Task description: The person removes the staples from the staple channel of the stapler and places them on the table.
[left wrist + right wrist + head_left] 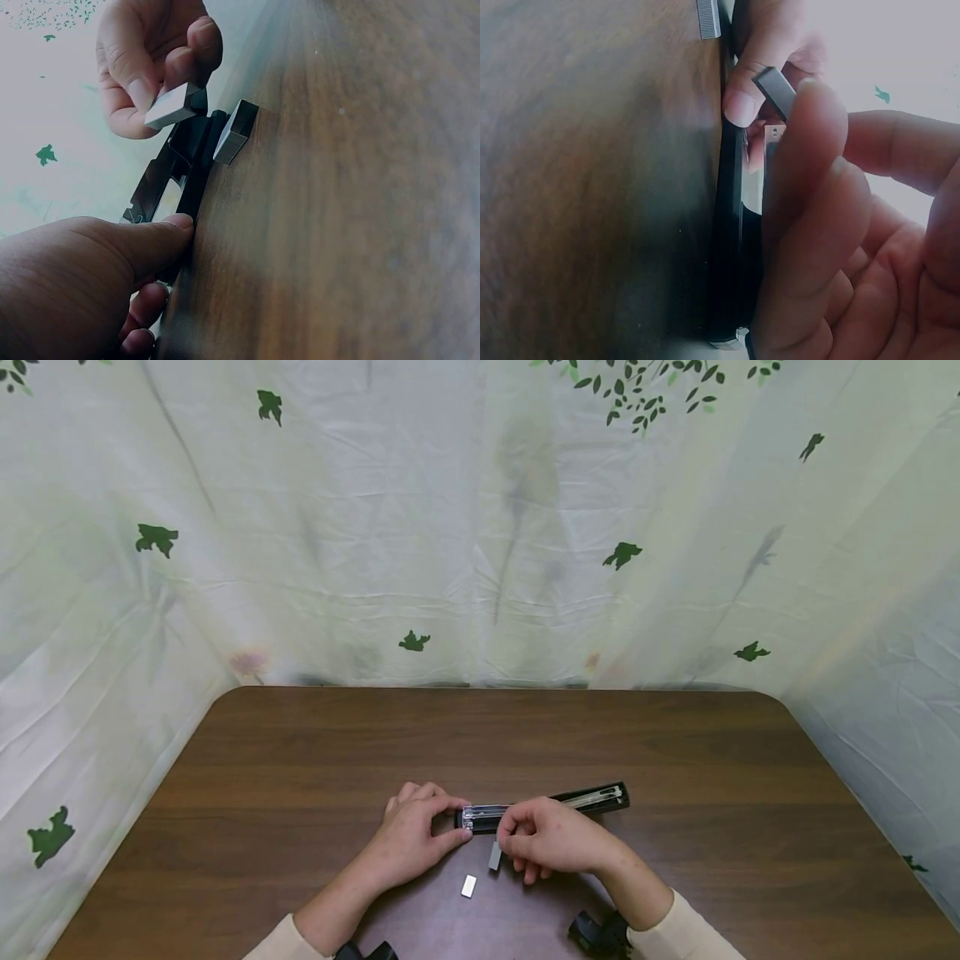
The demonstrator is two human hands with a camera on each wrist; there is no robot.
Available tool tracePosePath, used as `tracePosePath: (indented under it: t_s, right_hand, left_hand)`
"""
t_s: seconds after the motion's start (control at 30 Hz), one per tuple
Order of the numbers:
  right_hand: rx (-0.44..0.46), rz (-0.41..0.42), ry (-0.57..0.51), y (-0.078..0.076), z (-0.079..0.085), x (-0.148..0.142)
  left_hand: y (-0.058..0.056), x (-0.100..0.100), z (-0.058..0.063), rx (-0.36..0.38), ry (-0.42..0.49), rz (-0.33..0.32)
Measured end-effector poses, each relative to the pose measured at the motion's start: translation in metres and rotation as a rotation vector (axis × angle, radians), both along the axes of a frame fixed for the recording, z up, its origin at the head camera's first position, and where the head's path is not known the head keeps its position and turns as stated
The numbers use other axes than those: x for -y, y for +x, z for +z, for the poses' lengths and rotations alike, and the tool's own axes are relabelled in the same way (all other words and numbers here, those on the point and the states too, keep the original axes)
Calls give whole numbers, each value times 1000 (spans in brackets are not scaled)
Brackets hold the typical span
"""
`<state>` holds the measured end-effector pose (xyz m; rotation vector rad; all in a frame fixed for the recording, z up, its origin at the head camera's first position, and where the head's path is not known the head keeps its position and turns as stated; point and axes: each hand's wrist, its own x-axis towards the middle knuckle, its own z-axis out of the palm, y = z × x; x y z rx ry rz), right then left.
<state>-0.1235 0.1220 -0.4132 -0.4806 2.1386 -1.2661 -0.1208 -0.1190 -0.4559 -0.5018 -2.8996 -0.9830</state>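
Note:
A black stapler [592, 798] lies opened out flat on the table, with its metal staple channel showing. My left hand [412, 831] grips its left end between thumb and index finger. Over the stapler's middle, my right hand [558, 837] pinches a short strip of staples [174, 106] between thumb and fingers. That strip is raised just above the stapler in the left wrist view. A second staple strip [468, 887] lies on the table in front of the stapler, between the two forearms. The right fingers hide part of the stapler's middle.
The brown wooden table [337, 743] has rounded far corners. A pale curtain [450, 527] printed with leaves and birds hangs behind it and along both sides. Black wrist devices [600, 933] sit near both cream sleeves.

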Motion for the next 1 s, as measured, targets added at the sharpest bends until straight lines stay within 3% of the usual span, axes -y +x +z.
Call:
tracePosePath:
  t_s: [0.47, 1.0]
  right_hand:
    - [30, 151, 27, 3, -1, 1]
    - [2, 162, 81, 4, -6, 4]
  left_hand:
    - [-1, 0, 0, 5, 1, -2]
    - [-2, 0, 0, 2, 0, -4]
